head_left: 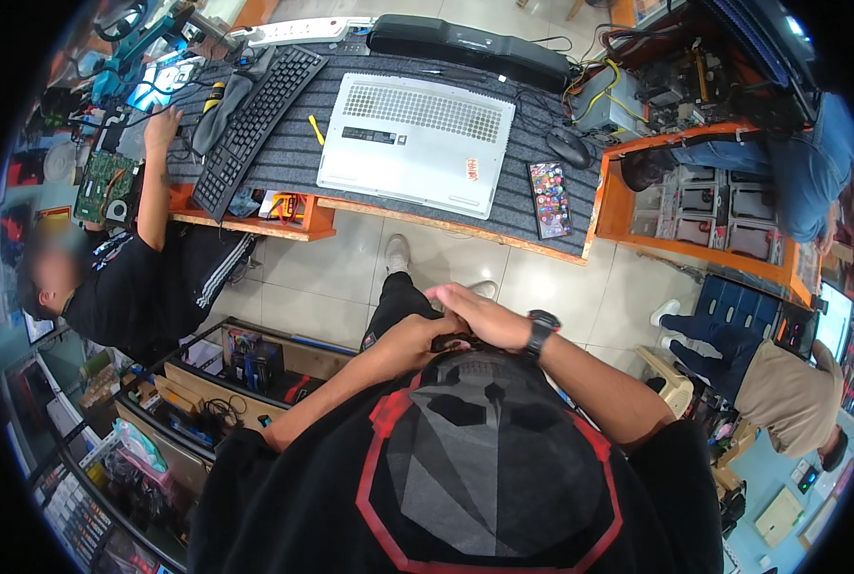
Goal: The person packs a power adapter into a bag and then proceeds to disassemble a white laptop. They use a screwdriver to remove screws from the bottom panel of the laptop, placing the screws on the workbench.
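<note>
Both of my hands are together in front of my waist, apart from the bench. My right hand [485, 315], with a black watch [542, 335] on its wrist, has its fingers stretched out and no object in it. It lies against my left hand [421, 338], whose fingers are mostly hidden. Beyond them, on the striped grey mat [417, 209], a silver laptop [417, 139] rests with its vented underside up. A lit phone [549, 200] lies to its right, with a black mouse [568, 146] behind. At its left is a yellow pry tool [316, 130].
A black keyboard [259, 129] and a long black speaker bar [470, 50] are on the bench. At the left a person [144, 277] reaches toward a lit screen. Another person [790, 397] is at the right. A black-framed shelf [255, 368] stands beside my left arm.
</note>
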Motion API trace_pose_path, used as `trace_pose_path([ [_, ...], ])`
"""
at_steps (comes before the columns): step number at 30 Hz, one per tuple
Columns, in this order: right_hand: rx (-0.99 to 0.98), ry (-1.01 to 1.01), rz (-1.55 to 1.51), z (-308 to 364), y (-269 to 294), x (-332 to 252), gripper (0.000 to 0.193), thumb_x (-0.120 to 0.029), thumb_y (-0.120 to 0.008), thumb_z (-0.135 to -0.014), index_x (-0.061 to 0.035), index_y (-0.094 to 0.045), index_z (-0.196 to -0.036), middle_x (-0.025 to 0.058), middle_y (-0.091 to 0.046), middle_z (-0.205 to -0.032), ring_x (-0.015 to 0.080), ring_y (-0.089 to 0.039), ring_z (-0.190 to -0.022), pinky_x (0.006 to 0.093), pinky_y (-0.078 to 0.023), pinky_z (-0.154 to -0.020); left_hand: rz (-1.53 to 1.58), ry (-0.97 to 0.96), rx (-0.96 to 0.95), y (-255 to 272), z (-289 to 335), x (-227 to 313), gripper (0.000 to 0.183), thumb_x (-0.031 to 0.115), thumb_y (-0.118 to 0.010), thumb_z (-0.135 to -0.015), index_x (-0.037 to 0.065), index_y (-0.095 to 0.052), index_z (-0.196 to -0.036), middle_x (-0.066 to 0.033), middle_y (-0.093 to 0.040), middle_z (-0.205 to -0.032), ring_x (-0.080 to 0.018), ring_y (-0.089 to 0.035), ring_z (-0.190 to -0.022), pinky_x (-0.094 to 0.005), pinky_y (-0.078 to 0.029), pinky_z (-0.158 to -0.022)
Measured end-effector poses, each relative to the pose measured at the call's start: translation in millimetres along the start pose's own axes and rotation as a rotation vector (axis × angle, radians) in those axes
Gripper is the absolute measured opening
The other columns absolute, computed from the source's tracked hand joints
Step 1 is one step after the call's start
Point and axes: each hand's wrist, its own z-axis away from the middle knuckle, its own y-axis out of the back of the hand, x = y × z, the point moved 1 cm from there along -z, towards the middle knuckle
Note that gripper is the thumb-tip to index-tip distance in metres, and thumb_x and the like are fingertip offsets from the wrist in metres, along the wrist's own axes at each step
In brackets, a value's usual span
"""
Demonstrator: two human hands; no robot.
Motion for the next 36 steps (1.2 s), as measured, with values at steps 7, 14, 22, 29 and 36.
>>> trace_pose_path([
  [7, -0.097, 0.176, 0.560, 69, 32, -6, 0.034, -0.034, -0.062, -0.099, -0.0005, -0.068, -0.103, 0.0123, -0.064, -0.091, 0.0280, -0.063, -0.085, 0.0391, -0.051, -0.078, -0.012, 0.043, 0.051, -12, -7, -6, 0.023, 0.015, -0.072, -0.093, 0.004, -0.065, -0.111, -0.0181, -0.072, -0.093, -0.0322, -0.072, -0.081, -0.0350, -0.052, -0.070],
  [14, 0.266, 0.228, 0.273, 74, 29, 33, 0.024, -0.019, -0.054, -0.105, 0.0022, -0.066, -0.102, 0.0103, -0.065, -0.079, 0.0195, -0.069, -0.077, 0.0339, -0.054, -0.069, 0.147, 0.213, 0.283, -21, -9, -20, 0.023, 0.017, -0.075, -0.092, 0.004, -0.065, -0.108, -0.0067, -0.070, -0.092, -0.0130, -0.064, -0.086, -0.0288, -0.050, -0.076],
  [22, 1.141, 0.203, -0.379, 135, 108, 131, 0.029, -0.032, -0.056, -0.105, -0.0048, -0.066, -0.110, -0.0065, -0.047, -0.064, 0.0025, -0.038, -0.049, 0.0200, -0.029, -0.043, 0.791, 0.491, 1.009, 91, 120, -150, 0.039, 0.036, -0.063, -0.101, 0.020, -0.039, -0.074, 0.0095, -0.028, -0.053, -0.0052, -0.025, -0.039, -0.0261, -0.020, -0.038],
  [29, 1.134, 0.106, 0.634, 166, 107, 134, 0.024, -0.019, -0.058, -0.102, 0.0008, -0.068, -0.111, 0.0093, -0.064, -0.073, 0.0214, -0.062, -0.063, 0.0353, -0.050, -0.061, 0.807, 0.404, 1.228, 123, 127, -141, 0.018, 0.023, -0.057, -0.103, 0.011, -0.052, -0.090, 0.0084, -0.032, -0.056, -0.0032, -0.025, -0.040, -0.0247, -0.018, -0.035],
  [36, 0.670, 0.638, 1.044, 23, 49, 83, 0.023, -0.013, -0.061, -0.096, -0.0079, -0.065, -0.117, 0.0116, -0.069, -0.094, 0.0275, -0.069, -0.078, 0.0368, -0.058, -0.064, 0.346, 0.346, 0.094, 23, -33, -48, 0.023, 0.004, -0.069, -0.091, 0.013, -0.054, -0.107, 0.0056, -0.050, -0.074, -0.0038, -0.041, -0.056, -0.0223, -0.029, -0.047],
])
